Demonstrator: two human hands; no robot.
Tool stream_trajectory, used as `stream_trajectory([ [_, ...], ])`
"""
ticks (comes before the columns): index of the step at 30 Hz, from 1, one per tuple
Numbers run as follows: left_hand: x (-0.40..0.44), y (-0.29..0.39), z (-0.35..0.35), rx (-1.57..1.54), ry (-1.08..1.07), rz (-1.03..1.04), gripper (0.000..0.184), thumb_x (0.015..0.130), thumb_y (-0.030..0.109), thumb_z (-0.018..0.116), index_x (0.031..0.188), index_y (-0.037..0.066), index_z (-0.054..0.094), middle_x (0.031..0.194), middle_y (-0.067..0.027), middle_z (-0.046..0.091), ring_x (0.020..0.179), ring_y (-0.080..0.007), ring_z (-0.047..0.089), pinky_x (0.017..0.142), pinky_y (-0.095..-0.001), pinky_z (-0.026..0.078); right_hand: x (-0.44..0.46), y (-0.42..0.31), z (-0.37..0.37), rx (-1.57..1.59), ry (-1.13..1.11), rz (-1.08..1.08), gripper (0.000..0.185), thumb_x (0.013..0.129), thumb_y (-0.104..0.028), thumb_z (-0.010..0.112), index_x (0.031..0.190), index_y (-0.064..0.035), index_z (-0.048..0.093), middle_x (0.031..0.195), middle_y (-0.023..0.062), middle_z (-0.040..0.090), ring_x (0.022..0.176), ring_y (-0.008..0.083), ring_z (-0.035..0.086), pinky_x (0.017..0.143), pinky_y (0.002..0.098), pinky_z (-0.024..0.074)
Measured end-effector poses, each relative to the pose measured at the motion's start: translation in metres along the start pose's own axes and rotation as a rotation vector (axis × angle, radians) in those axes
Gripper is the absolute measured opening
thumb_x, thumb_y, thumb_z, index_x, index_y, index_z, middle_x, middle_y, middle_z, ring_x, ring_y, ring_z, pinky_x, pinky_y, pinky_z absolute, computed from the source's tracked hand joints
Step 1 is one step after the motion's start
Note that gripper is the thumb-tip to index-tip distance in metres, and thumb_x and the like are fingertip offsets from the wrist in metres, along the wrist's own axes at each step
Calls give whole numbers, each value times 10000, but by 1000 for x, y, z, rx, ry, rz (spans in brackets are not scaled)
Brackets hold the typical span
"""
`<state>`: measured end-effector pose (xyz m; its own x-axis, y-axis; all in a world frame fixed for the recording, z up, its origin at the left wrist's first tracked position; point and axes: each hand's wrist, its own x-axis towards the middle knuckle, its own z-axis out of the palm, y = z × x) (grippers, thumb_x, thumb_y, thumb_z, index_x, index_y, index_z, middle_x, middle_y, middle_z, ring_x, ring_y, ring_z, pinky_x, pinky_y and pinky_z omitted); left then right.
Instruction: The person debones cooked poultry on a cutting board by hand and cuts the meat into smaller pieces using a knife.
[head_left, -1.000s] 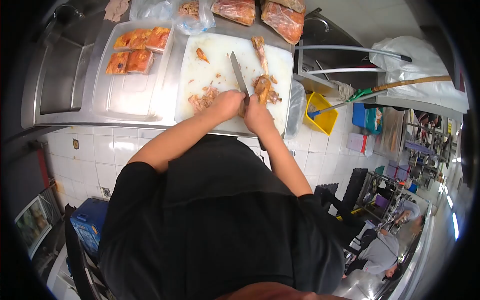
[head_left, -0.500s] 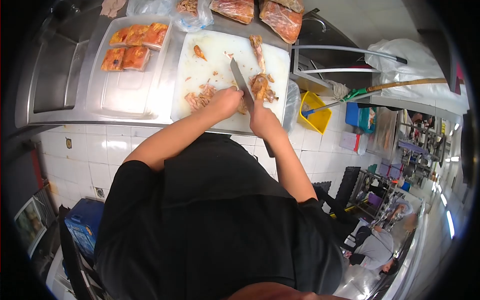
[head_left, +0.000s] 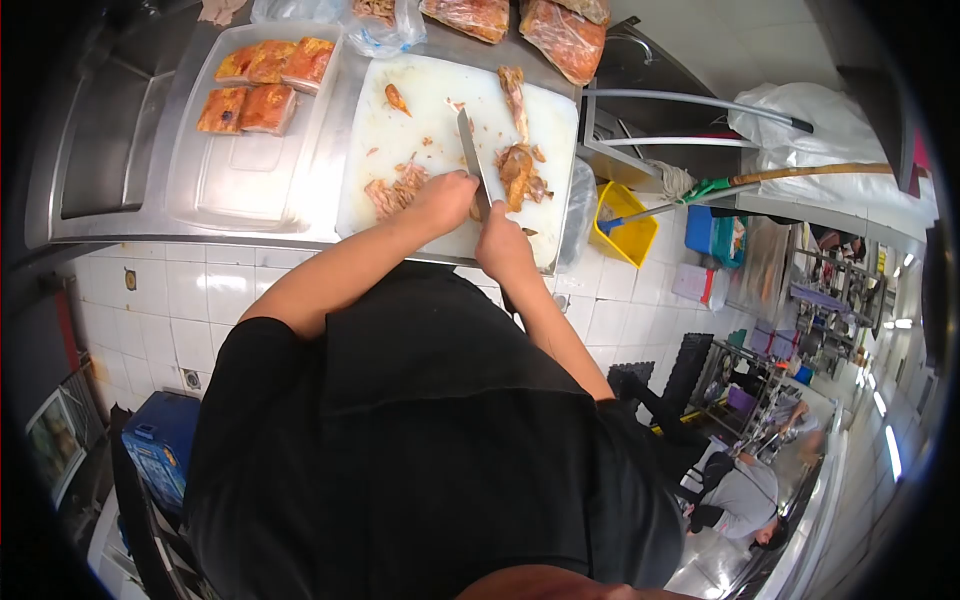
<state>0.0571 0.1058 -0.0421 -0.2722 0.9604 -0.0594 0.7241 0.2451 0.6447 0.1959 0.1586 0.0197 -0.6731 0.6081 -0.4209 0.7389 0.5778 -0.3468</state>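
On the white cutting board (head_left: 420, 95), my right hand (head_left: 504, 245) is closed around the handle of a long kitchen knife (head_left: 469, 145). The blade points away from me, beside my left fingers. My left hand (head_left: 447, 200) is curled down on the board, against a small piece of meat (head_left: 475, 211) that it mostly hides. Shredded meat (head_left: 392, 190) lies left of that hand. Right of the blade sit a heap of browned meat scraps (head_left: 522, 175) and a long bone (head_left: 513, 100). A reddish-brown piece (head_left: 397, 100) rests at the upper left.
Left of the board, a clear plastic tray (head_left: 235, 190) holds several roasted meat slabs (head_left: 268, 105). Wrapped meat packs (head_left: 565, 42) and a plastic bag (head_left: 385, 35) lie behind the board. A yellow bucket (head_left: 632, 235) and mop poles are at the right. A co-worker (head_left: 745, 495) stands farther off.
My right hand and the knife have shifted left, closer to my left hand. The blade stands more upright in view. The whole view has moved slightly.
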Motion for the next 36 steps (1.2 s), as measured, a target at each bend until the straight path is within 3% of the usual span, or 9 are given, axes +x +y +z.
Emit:
stream_trajectory([
  [7,0,-1,-1,-8,-38,0,138,759,4,569,884,-11,624,877,-192,636,879,-367,642,774,-448,532,7,0,1,-3,-27,27,344,828,-30,496,1146,71,412,860,345,637,839,492,639,755,558,503],
  [15,0,2,-10,-12,-55,13,97,758,28,585,833,-11,634,883,-205,652,892,-366,649,770,-450,533,18,-4,13,113,126,-26,270,833,-25,477,1083,59,419,799,352,625,782,524,624,710,580,499],
  [29,-8,-2,-1,-6,23,53,103,780,68,585,835,22,659,881,-180,650,839,-365,651,739,-452,531,23,1,8,89,110,-74,206,868,-73,473,1033,41,429,829,343,632,795,514,625,717,579,493],
  [36,-3,-3,-3,50,-57,56,123,769,58,603,879,28,648,871,-168,638,856,-361,647,759,-459,522,38,11,-3,111,109,-76,253,890,-117,518,1084,37,464,891,338,628,867,501,614,783,572,468],
])
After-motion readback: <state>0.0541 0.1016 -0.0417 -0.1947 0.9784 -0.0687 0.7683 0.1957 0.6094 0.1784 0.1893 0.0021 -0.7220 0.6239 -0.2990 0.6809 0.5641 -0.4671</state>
